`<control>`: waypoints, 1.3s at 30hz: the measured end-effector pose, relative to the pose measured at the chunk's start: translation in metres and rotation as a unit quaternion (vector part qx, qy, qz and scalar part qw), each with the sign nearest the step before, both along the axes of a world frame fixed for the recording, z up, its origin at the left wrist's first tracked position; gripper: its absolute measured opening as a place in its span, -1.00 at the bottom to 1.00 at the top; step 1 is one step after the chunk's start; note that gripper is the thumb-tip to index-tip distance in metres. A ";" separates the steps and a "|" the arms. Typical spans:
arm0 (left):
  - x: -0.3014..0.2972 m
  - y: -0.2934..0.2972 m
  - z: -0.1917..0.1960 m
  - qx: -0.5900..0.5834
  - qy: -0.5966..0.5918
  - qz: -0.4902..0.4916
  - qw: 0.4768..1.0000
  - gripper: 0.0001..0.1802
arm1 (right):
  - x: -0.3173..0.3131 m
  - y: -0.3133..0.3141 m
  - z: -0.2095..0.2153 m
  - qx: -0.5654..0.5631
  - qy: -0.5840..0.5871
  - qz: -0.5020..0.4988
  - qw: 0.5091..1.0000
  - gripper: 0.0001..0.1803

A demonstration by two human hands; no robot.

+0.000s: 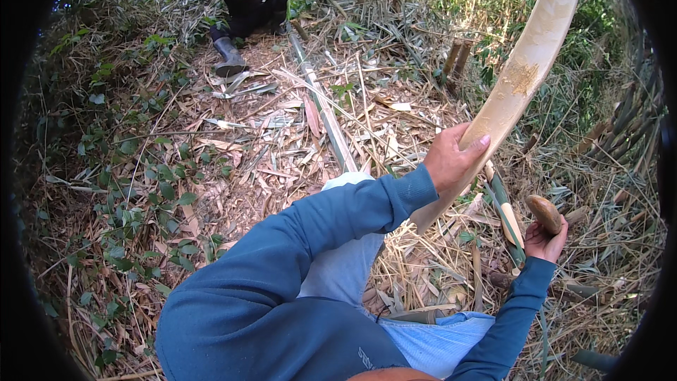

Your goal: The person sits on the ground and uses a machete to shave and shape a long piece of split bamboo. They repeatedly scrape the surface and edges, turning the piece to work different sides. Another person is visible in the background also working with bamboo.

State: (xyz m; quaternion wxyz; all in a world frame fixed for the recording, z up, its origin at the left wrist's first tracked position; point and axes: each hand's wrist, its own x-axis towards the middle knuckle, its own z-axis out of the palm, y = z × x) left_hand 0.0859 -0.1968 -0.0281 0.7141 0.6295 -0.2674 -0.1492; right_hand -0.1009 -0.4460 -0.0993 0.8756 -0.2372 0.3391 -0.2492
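The bamboo strip (518, 81), long, pale cream and smooth-edged, slants upward above the leaf-littered ground, with a rough yellow-brown patch on its visible face. The left hand (455, 159) pinches it near its lower end, thumb laid on that face. The right hand (546, 241) curls around a rounded brown piece (544, 213), probably a wooden handle, just beside it.

From my end it's all outdoors: ground (261, 201) buried in dry leaf litter (229, 147), leafy green plants (167, 190) left, sunlit foliage (476, 0) up top.
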 end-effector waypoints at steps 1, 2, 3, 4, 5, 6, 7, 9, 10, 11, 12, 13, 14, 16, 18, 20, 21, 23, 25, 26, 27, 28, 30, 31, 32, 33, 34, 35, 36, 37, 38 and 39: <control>0.000 0.000 0.000 0.000 0.001 -0.001 1.000 -0.54 | 0.000 0.000 0.000 -0.001 0.001 0.000 1.000 -0.69; 0.000 -0.001 -0.001 -0.001 -0.004 0.001 1.000 -0.54 | 0.000 0.001 0.000 -0.001 0.001 0.000 1.000 -0.69; 0.000 -0.001 -0.002 -0.002 -0.009 0.003 1.000 -0.54 | 0.000 0.001 0.001 -0.001 0.001 0.000 1.000 -0.69; 0.000 -0.002 -0.002 -0.003 -0.014 0.005 1.000 -0.54 | 0.000 0.001 0.001 -0.001 0.001 -0.001 1.000 -0.70; 0.000 -0.002 -0.002 -0.005 -0.010 0.004 1.000 -0.54 | 0.000 0.000 0.000 -0.001 0.002 0.000 1.000 -0.70; 0.000 -0.001 -0.001 -0.006 -0.006 0.003 1.000 -0.54 | 0.000 0.000 -0.001 0.000 0.002 0.001 1.000 -0.70; -0.001 -0.001 0.000 -0.007 -0.002 0.003 1.000 -0.54 | 0.000 -0.001 -0.002 0.000 0.002 0.002 1.000 -0.70; -0.001 0.000 0.001 -0.005 0.001 0.001 1.000 -0.54 | 0.000 0.000 -0.001 0.001 0.008 -0.006 1.000 -0.71; -0.001 0.000 0.002 -0.004 0.002 0.000 1.000 -0.53 | 0.001 0.000 -0.001 0.001 0.012 -0.009 1.000 -0.71; -0.001 0.000 0.001 -0.002 -0.001 0.000 1.000 -0.53 | 0.001 0.000 -0.001 0.002 0.012 -0.009 1.000 -0.71; 0.000 -0.001 0.000 0.000 -0.005 0.001 1.000 -0.53 | 0.001 0.000 -0.001 0.002 0.012 -0.009 1.000 -0.71; 0.000 -0.001 -0.001 0.002 -0.009 0.001 1.000 -0.53 | 0.001 0.000 -0.001 0.002 0.013 -0.009 1.000 -0.71; 0.000 -0.001 -0.001 0.003 -0.006 0.001 1.000 -0.53 | 0.001 0.000 -0.001 0.001 0.013 -0.008 1.000 -0.71; 0.000 -0.001 -0.001 0.007 -0.002 0.000 1.000 -0.53 | 0.001 0.000 -0.001 -0.001 0.012 -0.005 1.000 -0.70; 0.000 -0.001 -0.001 0.005 -0.009 0.005 1.000 -0.53 | 0.000 -0.001 -0.001 -0.002 0.011 -0.004 1.000 -0.70; 0.000 0.000 -0.002 0.004 -0.010 0.005 1.000 -0.53 | 0.001 -0.001 -0.002 -0.003 0.011 -0.004 1.000 -0.70; 0.000 0.000 -0.001 0.008 -0.009 0.004 1.000 -0.53 | 0.000 -0.001 -0.002 -0.001 0.010 -0.004 1.000 -0.70; -0.001 -0.001 0.001 0.012 -0.011 0.004 1.000 -0.53 | 0.000 -0.002 -0.003 0.002 0.008 -0.002 1.000 -0.70; -0.001 -0.001 0.000 0.008 -0.015 0.005 1.000 -0.53 | -0.001 -0.002 -0.003 -0.001 0.006 0.000 1.000 -0.71; -0.001 -0.001 0.000 0.007 -0.015 0.005 1.000 -0.53 | -0.001 -0.003 -0.003 0.000 0.007 -0.001 1.000 -0.71; -0.001 -0.001 0.000 0.006 -0.015 0.006 1.000 -0.53 | -0.001 -0.003 -0.005 0.000 0.009 -0.002 1.000 -0.71; -0.001 -0.001 -0.001 0.005 -0.015 0.007 1.000 -0.53 | -0.001 -0.004 -0.006 0.001 0.010 -0.002 1.000 -0.71; -0.001 -0.002 -0.002 -0.001 -0.012 0.004 1.000 -0.54 | 0.000 -0.004 -0.006 0.003 0.011 -0.003 1.000 -0.72; 0.000 -0.002 -0.002 -0.004 -0.011 0.002 1.000 -0.54 | 0.000 -0.004 -0.006 0.003 0.011 -0.003 1.000 -0.72; -0.001 -0.002 -0.002 -0.002 -0.009 0.001 1.000 -0.55 | -0.001 -0.004 -0.006 0.004 0.011 -0.004 1.000 -0.72; -0.001 -0.002 -0.001 -0.001 -0.006 -0.001 1.000 -0.55 | -0.001 -0.005 -0.007 0.005 0.011 -0.005 1.000 -0.72; -0.001 -0.002 0.000 0.001 -0.004 -0.002 1.000 -0.55 | -0.001 -0.005 -0.007 0.006 0.010 -0.006 1.000 -0.72; -0.001 -0.002 0.000 0.001 -0.003 -0.004 1.000 -0.55 | -0.001 -0.005 -0.007 0.005 0.010 -0.007 1.000 -0.73; -0.001 -0.002 0.001 0.002 -0.002 -0.005 1.000 -0.55 | -0.001 -0.005 -0.007 0.003 0.010 -0.008 1.000 -0.73; -0.002 -0.002 0.001 0.002 -0.001 -0.006 1.000 -0.55 | -0.001 -0.005 -0.007 0.001 0.010 -0.009 1.000 -0.73; -0.002 -0.003 0.000 0.000 -0.003 -0.005 1.000 -0.55 | -0.002 -0.006 -0.007 -0.001 0.006 -0.007 1.000 -0.73; -0.001 -0.003 -0.001 -0.001 -0.006 -0.003 1.000 -0.55 | -0.002 -0.006 -0.009 -0.001 0.003 -0.004 1.000 -0.73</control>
